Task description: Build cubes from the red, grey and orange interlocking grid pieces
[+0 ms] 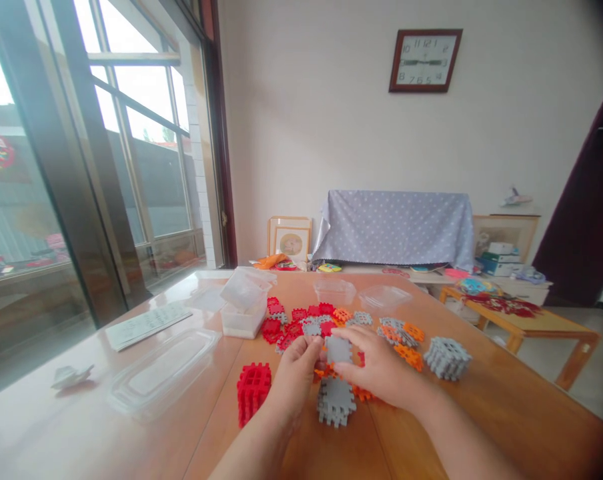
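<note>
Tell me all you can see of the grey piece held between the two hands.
The grey piece is a flat, roughly square tile with a plain face and a plastic look. It is held up, face towards the camera: the left hand pinches at its left edge, the right hand grips its right side with thumb and fingers. Fingers partly hide its edges.

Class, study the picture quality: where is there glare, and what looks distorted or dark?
In the head view throughout: daylight bleaches the upper window panes; pale glare whitens the left of the table; the wall clock looks skewed; the top right corner falls dark.
</note>
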`<state>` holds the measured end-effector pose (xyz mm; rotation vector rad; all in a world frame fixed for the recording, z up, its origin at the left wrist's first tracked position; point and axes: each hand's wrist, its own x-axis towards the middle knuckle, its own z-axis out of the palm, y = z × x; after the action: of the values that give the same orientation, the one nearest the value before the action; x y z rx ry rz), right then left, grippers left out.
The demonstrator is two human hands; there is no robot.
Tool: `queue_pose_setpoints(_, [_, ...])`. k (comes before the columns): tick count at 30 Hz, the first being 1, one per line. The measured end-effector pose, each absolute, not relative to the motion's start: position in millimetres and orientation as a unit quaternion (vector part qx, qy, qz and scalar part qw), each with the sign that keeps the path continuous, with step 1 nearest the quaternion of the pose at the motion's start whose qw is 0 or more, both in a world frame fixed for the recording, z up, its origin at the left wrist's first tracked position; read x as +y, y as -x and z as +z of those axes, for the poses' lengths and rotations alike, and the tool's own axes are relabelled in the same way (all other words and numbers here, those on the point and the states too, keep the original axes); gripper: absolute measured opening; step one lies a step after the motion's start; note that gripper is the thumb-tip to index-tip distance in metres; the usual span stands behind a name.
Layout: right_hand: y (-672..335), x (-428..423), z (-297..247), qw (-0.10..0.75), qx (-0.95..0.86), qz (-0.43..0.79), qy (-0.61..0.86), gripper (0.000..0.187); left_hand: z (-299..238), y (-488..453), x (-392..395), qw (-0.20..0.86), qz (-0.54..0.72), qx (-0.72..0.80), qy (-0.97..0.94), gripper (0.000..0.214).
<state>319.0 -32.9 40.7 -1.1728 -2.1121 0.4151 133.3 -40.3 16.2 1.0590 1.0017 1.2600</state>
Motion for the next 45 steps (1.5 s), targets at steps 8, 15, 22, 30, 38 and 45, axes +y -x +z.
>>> queue_pose_setpoints(8, [-330.2,-48.1,52.1,0.223,-0.837,0.246,0.434,0.058,6.3,-130.3,-35.5,0.560,0.524,0.478,-0.428,0.066])
queue_pose_setpoints(15, [-323.4,-49.4,48.2,0.149,-0.858,0.206,0.445,0.066,8.2,-130.8,-38.5,0.526,0.510,0.508,-0.452,0.061])
queue_pose_setpoints(22, [-310.3,-56.3,51.0,0.133,-0.869,0.175,0.443,0.043,8.4,-131.8,-39.0,0.510,0.491,0.532,-0.465,0.052])
queue_pose_setpoints(30, [-304.5,-55.5,48.0,0.152,-0.860,0.127,0.471,0.032,11.5,-132.8,-43.1,0.506,0.471,0.548,-0.472,0.057])
queue_pose_setpoints(38, [-305.8,-55.8,46.0,0.153,-0.853,0.143,0.477,0.049,12.8,-132.5,-44.1,0.497,0.466,0.553,-0.480,0.059])
queue_pose_setpoints(45, [-324.2,-25.8,28.7,0.305,-0.788,0.209,0.491,0.037,4.2,-128.0,-33.4,0.453,0.511,0.556,-0.473,0.051])
